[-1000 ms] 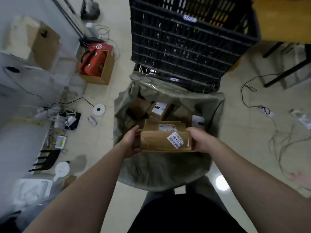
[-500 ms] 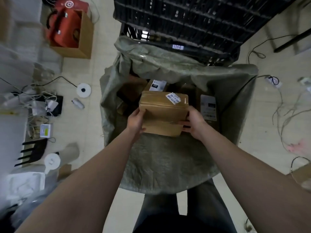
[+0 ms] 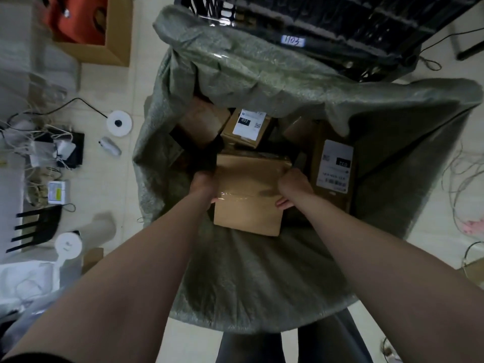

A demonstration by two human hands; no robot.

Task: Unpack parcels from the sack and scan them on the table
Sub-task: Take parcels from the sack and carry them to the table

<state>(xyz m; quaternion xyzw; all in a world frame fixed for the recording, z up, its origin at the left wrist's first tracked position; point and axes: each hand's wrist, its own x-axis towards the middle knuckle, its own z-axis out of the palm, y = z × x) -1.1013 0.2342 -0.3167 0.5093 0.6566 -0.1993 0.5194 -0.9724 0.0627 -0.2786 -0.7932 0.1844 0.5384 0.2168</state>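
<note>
a brown box (image 3: 248, 203) with clear tape across it is held over the near part of the open green sack (image 3: 262, 279), with the left hand (image 3: 203, 186) curled round its left side and the right hand (image 3: 293, 186) curled round its right side. more parcels are seen down in the sack: one with a white label marked 032 (image 3: 247, 127) on the far side and another with a white label (image 3: 334, 166) just beside the right hand. a black crate (image 3: 340, 27) is seen on the far side of the sack, and wires are spread on the floor (image 3: 138, 87) at the left.
</note>
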